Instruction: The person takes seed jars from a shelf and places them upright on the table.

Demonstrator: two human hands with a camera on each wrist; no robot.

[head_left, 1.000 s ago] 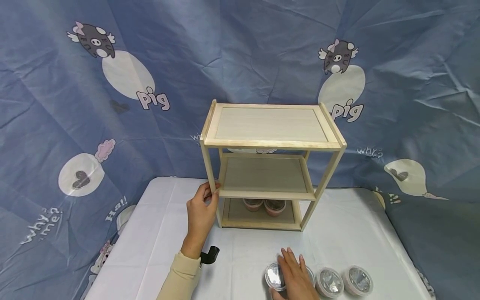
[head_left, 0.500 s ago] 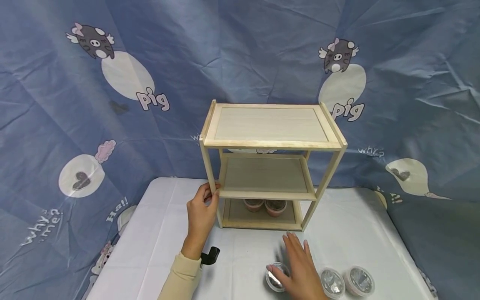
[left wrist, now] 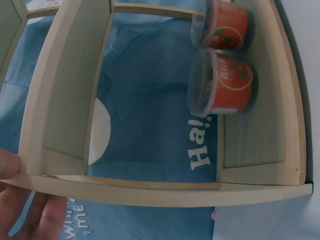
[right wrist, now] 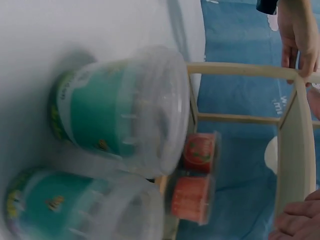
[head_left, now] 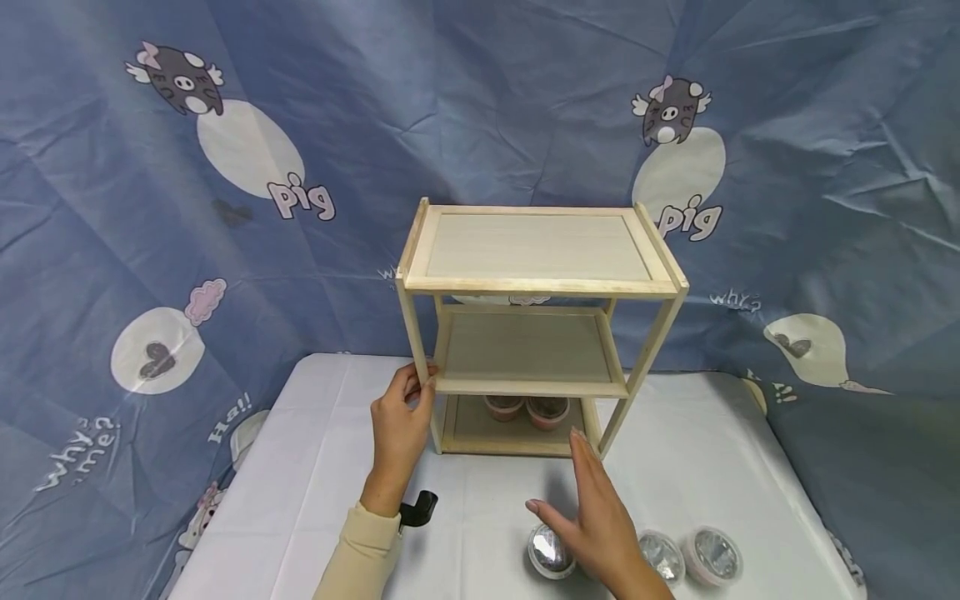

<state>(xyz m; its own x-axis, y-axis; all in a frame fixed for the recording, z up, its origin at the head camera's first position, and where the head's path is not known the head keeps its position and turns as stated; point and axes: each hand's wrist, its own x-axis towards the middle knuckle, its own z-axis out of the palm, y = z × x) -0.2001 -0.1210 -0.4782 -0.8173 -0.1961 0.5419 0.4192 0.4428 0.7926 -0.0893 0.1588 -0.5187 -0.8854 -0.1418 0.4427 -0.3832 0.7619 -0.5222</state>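
My left hand [head_left: 401,417] grips the left front post of a small wooden three-tier shelf [head_left: 532,387], at the middle tier; in the left wrist view its thumb and fingers [left wrist: 47,215] lie on either side of the post. My right hand [head_left: 600,517] is held over the table in front of the shelf, thumb spread from straight fingers, holding nothing. Below it stands a clear-lidded cup [head_left: 550,550]. The right wrist view shows two such cups with green labels, a nearer one [right wrist: 105,105] and another [right wrist: 55,205], standing on the table.
Two red-labelled cups, one [left wrist: 232,85] beside another [left wrist: 227,25], stand on the shelf's bottom tier. Farther right on the white tablecloth [head_left: 322,467] are two more lidded cups, one [head_left: 662,557] next to another [head_left: 714,555]. A blue printed curtain [head_left: 480,100] hangs behind.
My right hand has lifted off the lidded cups and moved forward toward the shelf, its thumb spreading away from the fingers. My left hand stays on the post.
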